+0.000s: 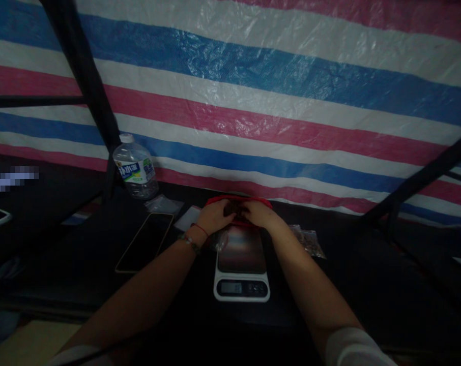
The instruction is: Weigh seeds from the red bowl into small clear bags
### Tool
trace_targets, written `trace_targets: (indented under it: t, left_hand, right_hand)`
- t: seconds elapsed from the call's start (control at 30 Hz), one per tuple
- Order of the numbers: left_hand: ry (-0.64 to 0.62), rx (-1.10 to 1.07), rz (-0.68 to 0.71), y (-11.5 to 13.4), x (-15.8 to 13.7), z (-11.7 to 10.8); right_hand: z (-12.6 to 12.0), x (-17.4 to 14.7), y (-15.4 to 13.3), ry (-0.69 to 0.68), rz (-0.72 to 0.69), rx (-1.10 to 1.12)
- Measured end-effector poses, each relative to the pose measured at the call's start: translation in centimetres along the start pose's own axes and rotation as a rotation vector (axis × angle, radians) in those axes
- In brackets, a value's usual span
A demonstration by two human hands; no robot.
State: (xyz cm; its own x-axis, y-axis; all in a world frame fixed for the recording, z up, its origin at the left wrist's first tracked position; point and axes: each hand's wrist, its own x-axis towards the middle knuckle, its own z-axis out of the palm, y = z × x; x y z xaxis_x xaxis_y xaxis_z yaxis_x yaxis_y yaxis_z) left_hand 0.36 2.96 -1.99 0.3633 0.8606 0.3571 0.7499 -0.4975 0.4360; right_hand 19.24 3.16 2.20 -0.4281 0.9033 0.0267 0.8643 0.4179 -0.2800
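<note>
Both hands meet over a red bag or basket behind the scale, where dark contents show between them. My left hand reaches in from the left with its fingers curled inward. From the right, my right hand does the same. The light is dim, and what the fingertips grip is hidden. Just in front lies a white kitchen scale with a dark, shiny plate; its display is lit but too faint to read. A small clear plastic piece is by the left wrist, at the plate's edge.
A phone lies left of the scale, with clear bags and a white sheet behind it. A large clear bottle stands by a black frame leg. Filled small bags lie to the right. Striped sheeting hangs behind.
</note>
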Motion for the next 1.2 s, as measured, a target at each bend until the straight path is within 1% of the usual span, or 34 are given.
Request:
trace_targets:
  t: [0.07, 0.17, 0.33, 0.47, 0.57, 0.67, 0.83, 0.9, 0.97, 1.07, 1.13, 1.2]
  left_hand:
    - [-0.011, 0.029, -0.010, 0.1, 0.0, -0.2]
    - [-0.031, 0.067, -0.022, 0.1, 0.0, -0.4]
    - [-0.027, 0.066, -0.040, 0.0, -0.1, -0.5]
    - [-0.033, 0.061, -0.057, 0.3, -0.2, -0.7]
    - [-0.052, 0.079, -0.066, 0.5, -0.2, -0.9]
    - [-0.061, 0.097, -0.059, 0.7, -0.2, -1.1]
    - [-0.077, 0.091, -0.054, 0.6, -0.1, -1.1]
    - [-0.085, 0.091, -0.042, 0.5, -0.1, -1.0]
    - [-0.090, 0.093, -0.017, 0.5, 0.0, -1.0]
    - [-0.101, 0.082, 0.003, 0.5, 0.0, -0.8]
    - [-0.096, 0.072, -0.015, 0.5, 0.1, -0.7]
    - [-0.078, 0.071, -0.042, 0.5, 0.1, -0.6]
  right_hand:
    - [0.9, 0.0, 0.1, -0.096, -0.019, 0.002]
    - [1.8, 0.3, 0.0, -0.131, -0.054, 0.011]
    - [1.2, 0.3, 0.3, -0.152, -0.065, 0.004]
    - [0.8, 0.1, 0.7, -0.180, -0.030, -0.044]
    - [1.3, 0.3, 0.3, -0.181, -0.035, -0.060]
    - [1.6, 0.7, -0.2, -0.144, -0.061, -0.071]
    - [1.2, 1.0, -0.2, -0.125, -0.052, -0.122]
    - [0.8, 1.0, 0.0, -0.076, -0.039, -0.091]
    - [0.6, 1.0, 0.0, 0.044, -0.011, -0.027]
    - [0.4, 1.1, -0.8, 0.228, 0.008, 0.078]
    - [0.5, 1.2, -1.6, 0.279, -0.018, 0.134]
    - [0.6, 1.1, -2.3, 0.293, -0.045, 0.173]
